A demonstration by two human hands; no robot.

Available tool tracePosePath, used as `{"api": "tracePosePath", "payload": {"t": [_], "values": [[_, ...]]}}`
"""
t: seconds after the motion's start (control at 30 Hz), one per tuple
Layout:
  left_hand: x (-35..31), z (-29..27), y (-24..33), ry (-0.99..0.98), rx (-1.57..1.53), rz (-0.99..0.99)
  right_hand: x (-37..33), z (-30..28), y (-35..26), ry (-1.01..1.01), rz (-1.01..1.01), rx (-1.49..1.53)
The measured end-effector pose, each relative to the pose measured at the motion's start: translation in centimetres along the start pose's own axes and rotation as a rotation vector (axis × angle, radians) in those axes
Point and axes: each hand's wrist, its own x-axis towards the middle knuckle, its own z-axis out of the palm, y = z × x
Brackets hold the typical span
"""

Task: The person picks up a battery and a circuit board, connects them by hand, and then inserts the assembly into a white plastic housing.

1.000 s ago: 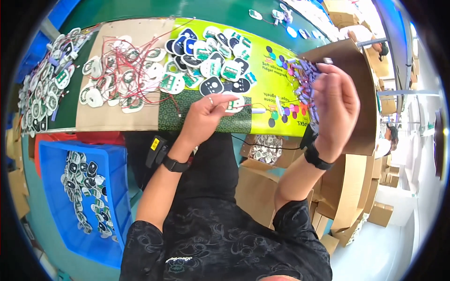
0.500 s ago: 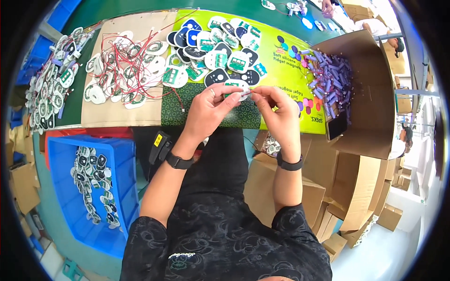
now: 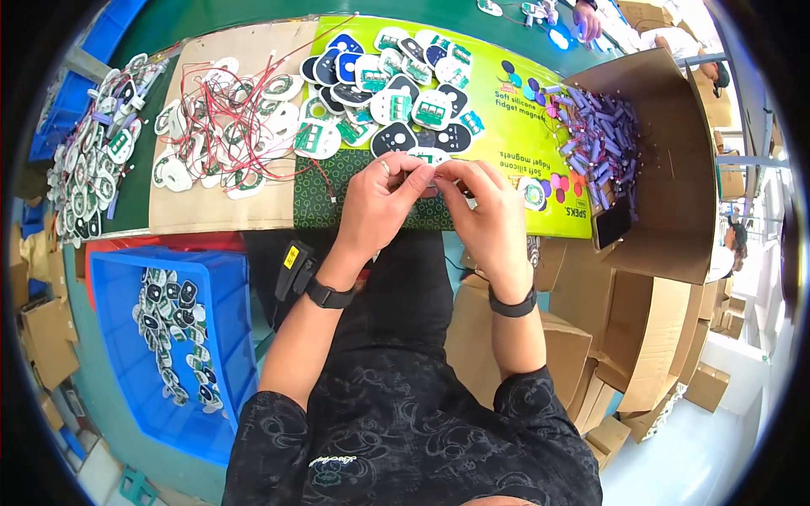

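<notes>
The largest item noted is the desk (image 3: pixel 131 201), over whose front edge the work is held. At its right end a cardboard box (image 3: pixel 672 169) is placed on its side, with purple cylinders (image 3: pixel 601 139) heaped at its mouth. Below the desk, at left, a blue bin (image 3: pixel 229 299) is partly filled with flat pieces. On the desk, a yellow-green sheet (image 3: pixel 553 221) is laid beside a tangle of red wires (image 3: pixel 221 114), and a heap of white and dark plates (image 3: pixel 390 105) is spread between them.

The left hand (image 3: pixel 374 205) and right hand (image 3: pixel 491 212) are brought together, fingertips nearly meeting. The fingers of both are pinched narrow on what appears to be a thin wire (image 3: pixel 434 178); it is largely covered, so its end cannot be confirmed. A white plate (image 3: pixel 428 155) is seen just beyond the fingertips; whether it is touched cannot be told.

For sound work, the wire should be gripped close to its end, both wrists should be steadied, and any pull should be made straight and light.
</notes>
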Motion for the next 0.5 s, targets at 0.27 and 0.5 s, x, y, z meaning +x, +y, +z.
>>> {"api": "tracePosePath", "payload": {"t": [0.27, 0.5], "values": [[0.0, 0.07, 0.0, 0.008, -0.073, 0.023, 0.25, 0.47, -0.09, 0.018, 0.049, 0.067], [0.07, -0.44, 0.27, -0.032, -0.012, 0.007, 0.75, 0.64, 0.6, -0.041, 0.202, 0.215]]}}
